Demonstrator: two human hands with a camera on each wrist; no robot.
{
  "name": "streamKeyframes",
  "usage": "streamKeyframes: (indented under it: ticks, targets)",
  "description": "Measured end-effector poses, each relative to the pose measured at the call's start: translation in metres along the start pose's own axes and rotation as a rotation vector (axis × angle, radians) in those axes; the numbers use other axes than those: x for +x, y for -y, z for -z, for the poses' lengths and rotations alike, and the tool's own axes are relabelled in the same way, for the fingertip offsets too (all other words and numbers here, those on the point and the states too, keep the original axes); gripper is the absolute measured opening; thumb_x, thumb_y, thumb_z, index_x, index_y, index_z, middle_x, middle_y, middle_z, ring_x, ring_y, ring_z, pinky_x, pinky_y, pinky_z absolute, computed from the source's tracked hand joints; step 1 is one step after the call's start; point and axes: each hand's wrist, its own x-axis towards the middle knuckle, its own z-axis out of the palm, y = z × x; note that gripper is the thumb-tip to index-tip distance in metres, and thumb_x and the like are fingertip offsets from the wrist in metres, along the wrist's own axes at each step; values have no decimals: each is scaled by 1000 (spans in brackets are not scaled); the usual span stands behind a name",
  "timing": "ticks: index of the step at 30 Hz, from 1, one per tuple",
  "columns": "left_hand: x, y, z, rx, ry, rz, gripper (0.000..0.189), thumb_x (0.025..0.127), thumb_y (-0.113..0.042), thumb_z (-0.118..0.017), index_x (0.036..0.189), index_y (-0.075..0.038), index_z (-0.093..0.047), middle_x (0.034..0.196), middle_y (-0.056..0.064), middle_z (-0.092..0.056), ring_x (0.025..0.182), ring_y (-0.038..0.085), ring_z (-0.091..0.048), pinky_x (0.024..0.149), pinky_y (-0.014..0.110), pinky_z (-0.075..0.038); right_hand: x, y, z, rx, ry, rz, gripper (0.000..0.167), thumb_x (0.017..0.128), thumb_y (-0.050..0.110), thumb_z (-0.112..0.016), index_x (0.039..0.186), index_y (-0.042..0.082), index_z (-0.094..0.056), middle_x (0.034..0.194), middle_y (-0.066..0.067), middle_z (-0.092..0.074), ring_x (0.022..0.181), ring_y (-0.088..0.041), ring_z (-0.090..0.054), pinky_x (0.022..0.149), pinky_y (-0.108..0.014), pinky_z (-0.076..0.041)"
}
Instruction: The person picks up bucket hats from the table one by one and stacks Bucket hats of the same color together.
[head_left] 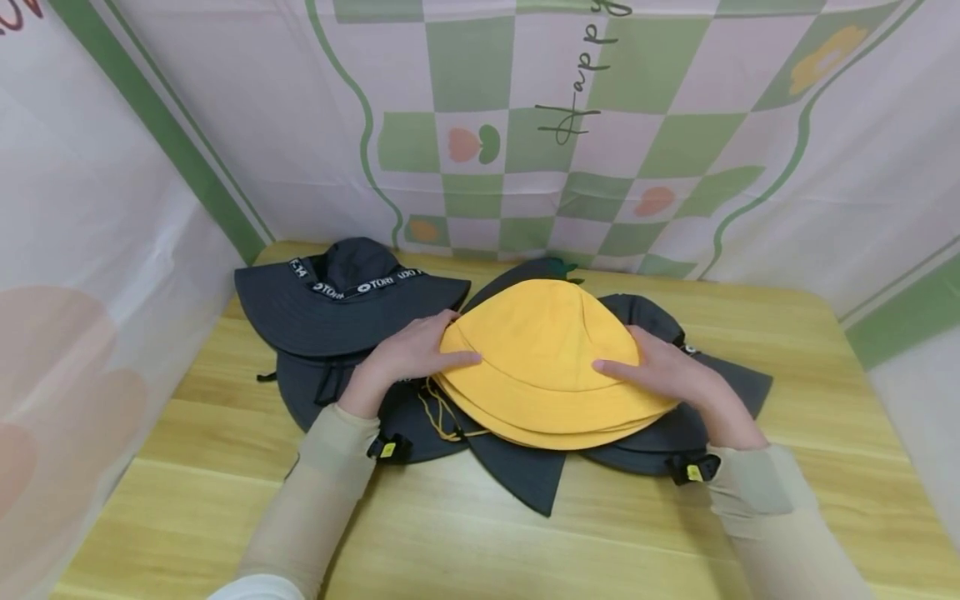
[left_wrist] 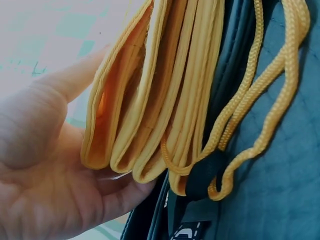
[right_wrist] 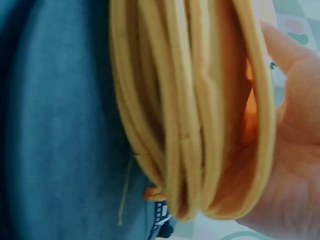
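A flattened stack of yellow bucket hats [head_left: 543,342] sits over dark hats in the middle of the table. My left hand [head_left: 411,348] grips its left side, thumb across the front and the other fingers behind. On the opposite side my right hand [head_left: 663,367] holds the stack the same way. Several layered yellow brims [left_wrist: 145,115] show in the left wrist view, with a looped yellow cord [left_wrist: 275,115] and a black cord stopper [left_wrist: 205,172] hanging beside them. In the right wrist view the brims [right_wrist: 187,125] are blurred, and the palm lies along their outer edge.
Dark wide-brimmed hats spread beneath and beside the yellow ones: a lettered one [head_left: 352,308] at left, another [head_left: 727,379] at right, and a brim [head_left: 525,479] pointing towards me. The wooden table [head_left: 435,542] ends at a checkered cloth [head_left: 480,67] behind.
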Motion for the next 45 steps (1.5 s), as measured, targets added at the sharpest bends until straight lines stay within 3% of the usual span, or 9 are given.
streamKeyframes:
  ticks: [7, 14, 18, 21, 24, 31, 37, 42, 45]
  targets:
    - [2, 1, 0, 0, -31, -7, 84, 87, -63, -65, 145, -5, -47, 136, 15, -60, 120, 30, -59, 103, 46, -48, 5, -11, -3, 108, 26, -25, 81, 95, 59, -58, 148, 1, -41, 144, -23, -53, 124, -35, -56, 99, -49, -46]
    - [3, 3, 3, -72, -58, -3, 82, 88, -63, -64, 145, -6, -48, 136, 13, -60, 120, 29, -60, 103, 45, -49, 4, -10, 0, 276, 28, -65, 60, 96, 52, -61, 128, 1, -61, 89, 0, -72, 79, -13, -68, 78, -26, -51]
    - [3, 3, 6, -174, -98, -6, 83, 87, -63, -65, 147, -8, -47, 139, 12, -60, 123, 28, -60, 105, 46, -48, 1, -9, 6, 430, 40, -54, 53, 99, 44, -60, 124, -3, -59, 79, 5, -73, 73, -12, -72, 72, -26, -57]
    - [3, 4, 7, -222, -107, -24, 76, 88, -62, -65, 143, -10, -53, 132, 9, -65, 117, 26, -63, 101, 44, -50, -2, -8, 10, 543, 71, -41, 48, 101, 38, -59, 124, -4, -55, 81, 4, -75, 76, -15, -75, 71, -29, -60]
    - [5, 7, 5, -198, -60, -46, 66, 91, -60, -62, 136, -12, -58, 119, 7, -69, 104, 23, -65, 94, 41, -52, -5, -7, 14, 583, 111, -29, 48, 101, 36, -59, 128, -4, -52, 85, 2, -77, 79, -17, -75, 73, -31, -61]
    - [6, 6, -1, -146, 54, -63, 69, 92, -58, -60, 141, -11, -51, 127, 7, -63, 111, 22, -61, 98, 40, -49, -12, -3, 21, 479, 132, 82, 51, 101, 32, -59, 139, 1, -45, 93, -1, -74, 77, -18, -73, 78, -28, -58]
    - [4, 5, -1, -206, 64, -62, 62, 87, -55, -69, 128, -13, -50, 106, 6, -63, 89, 20, -60, 80, 32, -49, -13, -3, 24, 477, 186, 133, 48, 101, 26, -60, 138, 1, -42, 96, -9, -74, 78, -24, -74, 76, -33, -60]
    - [4, 6, -1, -261, 55, -95, 69, 87, -53, -71, 137, -15, -41, 123, 6, -60, 105, 21, -60, 91, 36, -50, -11, -6, 19, 418, 217, 109, 61, 96, 28, -68, 144, 4, -38, 120, -9, -67, 94, -17, -71, 87, -25, -54]
    - [3, 6, -1, -258, 52, -98, 79, 88, -54, -71, 147, -14, -38, 126, -1, -59, 108, 13, -60, 98, 38, -49, -10, -8, 13, 394, 225, 95, 66, 94, 30, -71, 145, 6, -38, 127, -7, -64, 100, -14, -70, 90, -21, -51]
